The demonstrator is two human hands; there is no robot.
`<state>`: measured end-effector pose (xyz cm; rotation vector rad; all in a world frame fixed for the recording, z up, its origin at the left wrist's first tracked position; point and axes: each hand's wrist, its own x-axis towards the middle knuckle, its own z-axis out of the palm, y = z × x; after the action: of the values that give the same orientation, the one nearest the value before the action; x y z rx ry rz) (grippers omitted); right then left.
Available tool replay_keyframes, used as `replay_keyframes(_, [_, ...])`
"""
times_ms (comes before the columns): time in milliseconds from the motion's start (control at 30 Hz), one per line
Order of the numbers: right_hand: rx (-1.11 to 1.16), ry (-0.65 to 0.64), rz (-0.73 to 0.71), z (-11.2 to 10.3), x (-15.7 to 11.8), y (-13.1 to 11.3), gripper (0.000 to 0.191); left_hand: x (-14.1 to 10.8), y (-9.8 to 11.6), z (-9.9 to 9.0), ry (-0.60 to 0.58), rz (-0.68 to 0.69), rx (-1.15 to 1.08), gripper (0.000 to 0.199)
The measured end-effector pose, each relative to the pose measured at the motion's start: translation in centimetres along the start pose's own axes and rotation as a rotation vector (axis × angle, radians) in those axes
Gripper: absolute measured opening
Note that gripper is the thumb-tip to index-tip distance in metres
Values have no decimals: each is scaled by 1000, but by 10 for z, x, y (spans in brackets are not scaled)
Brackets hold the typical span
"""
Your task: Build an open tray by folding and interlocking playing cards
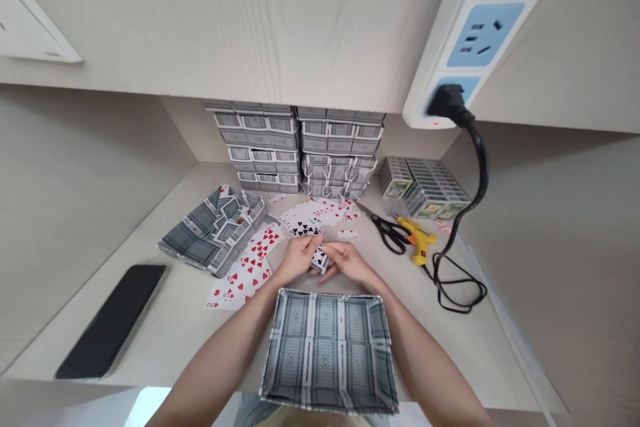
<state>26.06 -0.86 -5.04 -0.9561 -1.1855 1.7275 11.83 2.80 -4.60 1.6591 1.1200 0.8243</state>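
Observation:
Between my two hands, near the middle of the desk, is a playing card (319, 259) with black pips. My left hand (299, 257) pinches its upper left side. On its right edge are the closed fingers of my right hand (349, 261). Whether it is one card or a few stacked cards, I cannot tell. Just beyond my hands, loose black-suit cards (306, 228) and red-suit cards (333, 211) lie fanned out. Between my forearms sits an open box made of grey-backed cards (327, 347), at the desk's front edge.
Fanned heart cards (250, 267) and a card-made tray (200, 233) with folded pieces lie left, beyond a black phone (113, 320). Stacked card boxes (265, 140) stand at the back. Scissors (387, 230), a yellow glue gun (421, 239) with cord and packed card decks (425, 187) are right.

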Motion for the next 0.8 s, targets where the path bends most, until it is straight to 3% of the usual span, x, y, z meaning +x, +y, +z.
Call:
replay_keyframes(167, [13, -9, 7, -1, -2, 1, 41, -3, 1, 3, 41, -49, 3, 45])
replay_keyframes(400, [32, 12, 10, -4, 0, 2, 40, -2, 5, 1, -33, -142, -188, 48])
replay_keyframes(600, [-10, 96, -19, -2, 7, 2, 54, 4, -2, 1, 34, -46, -199, 45])
replay_keyframes(800, [-66, 233, -90, -8, 12, 6, 32, 4, -6, -3, 53, 125, -135, 42])
